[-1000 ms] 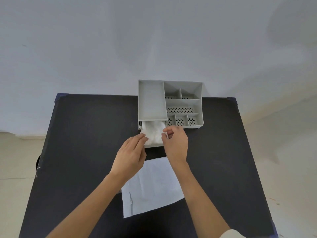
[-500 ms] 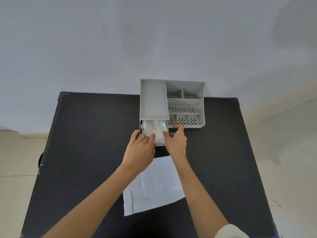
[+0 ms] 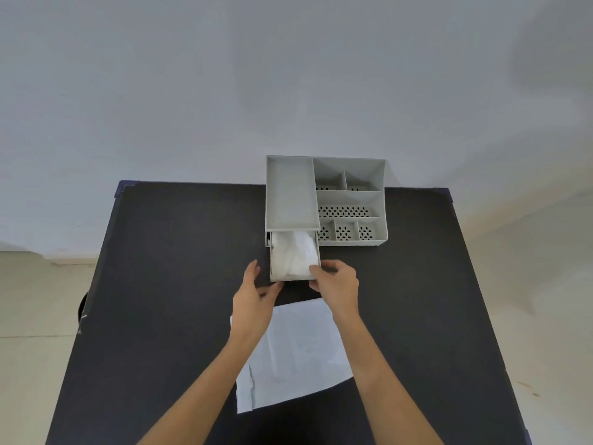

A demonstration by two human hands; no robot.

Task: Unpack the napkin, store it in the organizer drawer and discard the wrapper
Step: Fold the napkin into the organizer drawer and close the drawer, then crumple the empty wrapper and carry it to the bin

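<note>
The white napkin (image 3: 295, 256) is lying in the drawer (image 3: 290, 279) sticking out of the grey organizer (image 3: 349, 200). The right hand (image 3: 338, 284) is pinching the drawer's near-right corner. The left hand (image 3: 253, 300), fingers straight, is touching its near-left corner. The wrapper (image 3: 298, 358) is lying nearer on the bench (image 3: 179, 268).

A matte black rectangular table (image 3: 160, 284) fills the lower middle of the view, with small dark-blue corner pieces (image 3: 123, 186) at its two far corners. Behind the table's far edge rises a plain pale grey-white wall (image 3: 288, 75), evenly and softly lit, with a faint darker shadow patch (image 3: 545, 43) above the table's far right corner. Beige tiled floor (image 3: 38, 300) shows on both sides of the table. A pale skirting strip (image 3: 64, 259) meets the floor left of the table. A dark rounded object (image 3: 82, 308) shows past the table's left edge, mostly hidden.
</note>
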